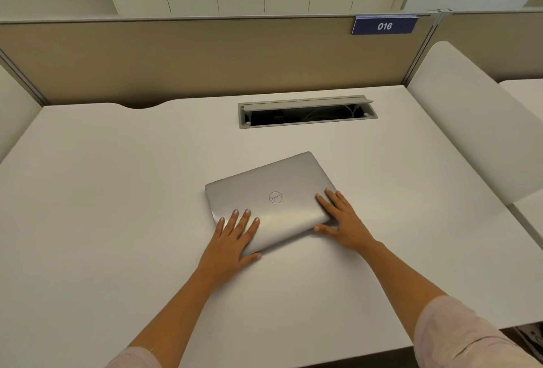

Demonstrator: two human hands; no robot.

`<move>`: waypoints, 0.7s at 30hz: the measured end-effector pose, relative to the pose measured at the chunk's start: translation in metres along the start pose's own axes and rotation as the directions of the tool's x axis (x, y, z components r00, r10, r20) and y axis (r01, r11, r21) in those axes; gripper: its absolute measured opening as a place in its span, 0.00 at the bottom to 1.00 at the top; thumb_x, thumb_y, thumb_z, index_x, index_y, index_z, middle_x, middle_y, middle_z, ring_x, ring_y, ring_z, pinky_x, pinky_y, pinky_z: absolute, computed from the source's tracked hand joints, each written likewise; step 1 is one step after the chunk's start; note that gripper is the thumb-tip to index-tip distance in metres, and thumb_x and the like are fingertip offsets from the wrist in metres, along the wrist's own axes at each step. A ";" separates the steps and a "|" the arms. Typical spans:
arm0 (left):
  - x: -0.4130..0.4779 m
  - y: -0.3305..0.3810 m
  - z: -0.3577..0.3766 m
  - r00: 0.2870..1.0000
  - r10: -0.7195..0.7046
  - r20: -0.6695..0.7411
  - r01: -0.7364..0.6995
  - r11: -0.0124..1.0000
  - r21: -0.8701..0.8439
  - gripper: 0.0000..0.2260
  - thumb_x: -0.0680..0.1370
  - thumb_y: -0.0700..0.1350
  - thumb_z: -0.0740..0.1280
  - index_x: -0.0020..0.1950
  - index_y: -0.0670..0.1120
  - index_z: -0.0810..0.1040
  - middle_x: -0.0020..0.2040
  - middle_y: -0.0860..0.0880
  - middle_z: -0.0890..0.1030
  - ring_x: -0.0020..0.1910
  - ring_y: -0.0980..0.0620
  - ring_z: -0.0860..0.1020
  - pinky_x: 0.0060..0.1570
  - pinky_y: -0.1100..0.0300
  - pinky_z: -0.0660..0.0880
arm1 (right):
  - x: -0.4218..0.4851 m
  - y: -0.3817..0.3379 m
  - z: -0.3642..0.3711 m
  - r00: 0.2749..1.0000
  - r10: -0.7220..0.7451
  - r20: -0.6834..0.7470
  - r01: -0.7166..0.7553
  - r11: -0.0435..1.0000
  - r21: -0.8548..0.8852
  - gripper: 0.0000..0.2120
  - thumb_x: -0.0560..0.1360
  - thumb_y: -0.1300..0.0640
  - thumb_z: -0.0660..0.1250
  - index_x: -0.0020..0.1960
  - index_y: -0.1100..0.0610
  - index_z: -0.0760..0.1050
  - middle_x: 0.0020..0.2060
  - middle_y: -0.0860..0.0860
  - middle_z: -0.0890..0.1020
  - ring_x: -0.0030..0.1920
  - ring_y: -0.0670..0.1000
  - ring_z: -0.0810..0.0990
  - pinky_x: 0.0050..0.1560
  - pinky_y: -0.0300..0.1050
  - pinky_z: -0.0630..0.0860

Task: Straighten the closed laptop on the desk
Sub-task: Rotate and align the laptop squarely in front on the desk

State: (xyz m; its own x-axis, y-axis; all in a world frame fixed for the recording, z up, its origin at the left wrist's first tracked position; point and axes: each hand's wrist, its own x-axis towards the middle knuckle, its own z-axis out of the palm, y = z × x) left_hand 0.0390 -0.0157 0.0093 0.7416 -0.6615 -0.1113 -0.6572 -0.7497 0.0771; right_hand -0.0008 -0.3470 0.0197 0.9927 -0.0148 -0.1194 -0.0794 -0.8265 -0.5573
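A closed silver metal laptop point(273, 201) lies skewed on the white desk point(117, 191), near its middle. The left hand point(232, 238) lies flat on the lid's near left corner, fingers spread, thumb along the near edge. The right hand point(340, 219) rests on the right corner, fingers splayed, thumb apparently hooked under the edge.

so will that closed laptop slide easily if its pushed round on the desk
Probably: the laptop lies flat on a smooth white desk, so it should pivot as one stiff slab. Its metal-looking lid may be slick under the flat left hand and right hand.
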 end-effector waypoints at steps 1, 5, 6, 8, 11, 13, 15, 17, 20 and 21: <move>0.001 -0.004 -0.001 1.000 0.009 -0.004 -0.009 1.000 0.009 0.34 0.78 0.68 0.46 0.77 0.49 0.60 0.77 0.45 0.61 0.75 0.41 0.60 0.69 0.45 0.53 | -0.001 -0.002 0.002 1.000 0.001 -0.014 -0.001 1.000 0.003 0.41 0.68 0.29 0.60 0.76 0.40 0.52 0.78 0.42 0.49 0.78 0.49 0.43 0.76 0.49 0.48; 0.005 -0.020 -0.004 0.999 0.033 0.001 -0.033 0.999 0.019 0.34 0.78 0.69 0.47 0.78 0.51 0.56 0.78 0.47 0.57 0.76 0.44 0.54 0.70 0.48 0.49 | -0.007 -0.010 0.014 0.998 0.004 -0.070 -0.008 0.998 -0.056 0.42 0.66 0.23 0.50 0.76 0.38 0.48 0.77 0.41 0.48 0.78 0.49 0.43 0.74 0.48 0.54; 0.006 -0.024 -0.005 0.999 0.038 0.009 -0.038 0.999 0.017 0.34 0.77 0.69 0.48 0.78 0.52 0.55 0.78 0.47 0.57 0.76 0.44 0.54 0.71 0.50 0.46 | -0.009 -0.013 0.016 0.996 0.008 -0.089 -0.015 0.996 -0.086 0.42 0.67 0.23 0.49 0.76 0.38 0.48 0.78 0.41 0.48 0.78 0.49 0.43 0.73 0.48 0.58; 0.008 -0.032 -0.007 0.999 0.045 0.016 -0.045 0.999 0.023 0.34 0.77 0.69 0.49 0.78 0.52 0.54 0.78 0.48 0.57 0.76 0.45 0.56 0.71 0.53 0.41 | -0.012 -0.018 0.021 0.992 0.012 -0.126 -0.028 0.991 -0.132 0.41 0.67 0.22 0.46 0.77 0.38 0.48 0.78 0.42 0.49 0.78 0.49 0.44 0.71 0.48 0.63; 0.011 -0.042 -0.011 0.998 0.053 0.015 -0.054 0.998 0.040 0.33 0.78 0.68 0.48 0.78 0.52 0.55 0.78 0.48 0.58 0.76 0.44 0.57 0.71 0.55 0.42 | -0.016 -0.023 0.028 0.987 0.015 -0.162 -0.045 0.983 -0.180 0.40 0.69 0.23 0.44 0.77 0.40 0.49 0.78 0.44 0.52 0.78 0.52 0.47 0.72 0.51 0.63; 0.014 -0.048 -0.011 0.998 0.065 0.004 -0.066 0.996 0.052 0.33 0.78 0.68 0.48 0.78 0.52 0.55 0.78 0.47 0.58 0.76 0.45 0.57 0.71 0.54 0.46 | -0.017 -0.026 0.032 0.984 0.020 -0.178 -0.058 0.976 -0.211 0.39 0.71 0.25 0.44 0.77 0.42 0.50 0.78 0.46 0.53 0.78 0.53 0.48 0.74 0.53 0.61; 0.016 -0.053 -0.012 0.997 0.072 -0.009 -0.071 0.995 0.065 0.33 0.78 0.68 0.49 0.78 0.52 0.56 0.78 0.48 0.57 0.76 0.45 0.57 0.70 0.53 0.48 | -0.018 -0.030 0.035 0.983 0.031 -0.181 -0.075 0.969 -0.237 0.39 0.71 0.25 0.43 0.77 0.42 0.50 0.78 0.47 0.53 0.78 0.54 0.49 0.75 0.53 0.59; 0.018 -0.057 -0.013 0.997 0.077 -0.017 -0.076 0.995 0.070 0.33 0.77 0.68 0.50 0.78 0.53 0.55 0.78 0.48 0.57 0.76 0.45 0.57 0.70 0.53 0.48 | -0.018 -0.034 0.037 0.981 0.040 -0.190 -0.089 0.963 -0.254 0.39 0.71 0.25 0.41 0.78 0.43 0.50 0.78 0.49 0.54 0.78 0.55 0.50 0.75 0.54 0.56; 0.018 -0.061 -0.011 0.996 0.085 -0.026 -0.083 0.994 0.073 0.33 0.77 0.68 0.49 0.78 0.54 0.53 0.79 0.50 0.53 0.77 0.47 0.53 0.71 0.54 0.45 | -0.019 -0.038 0.039 0.981 0.049 -0.188 -0.103 0.952 -0.288 0.39 0.72 0.26 0.39 0.78 0.44 0.48 0.79 0.49 0.53 0.78 0.56 0.50 0.75 0.55 0.53; 0.018 -0.061 -0.010 0.996 0.086 -0.035 -0.084 0.994 0.074 0.33 0.78 0.68 0.49 0.79 0.53 0.52 0.79 0.50 0.52 0.77 0.47 0.52 0.72 0.55 0.43 | -0.019 -0.038 0.040 0.981 0.047 -0.186 -0.103 0.948 -0.302 0.38 0.73 0.27 0.39 0.78 0.44 0.47 0.79 0.49 0.52 0.78 0.56 0.49 0.75 0.55 0.51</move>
State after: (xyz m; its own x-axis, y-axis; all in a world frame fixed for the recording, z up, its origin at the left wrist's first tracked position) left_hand 0.0937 0.0179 0.0128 0.6862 -0.7241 -0.0693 -0.7251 -0.6885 0.0130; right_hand -0.0201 -0.2933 0.0103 0.9874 -0.1581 0.0088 -0.1500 -0.9517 -0.2679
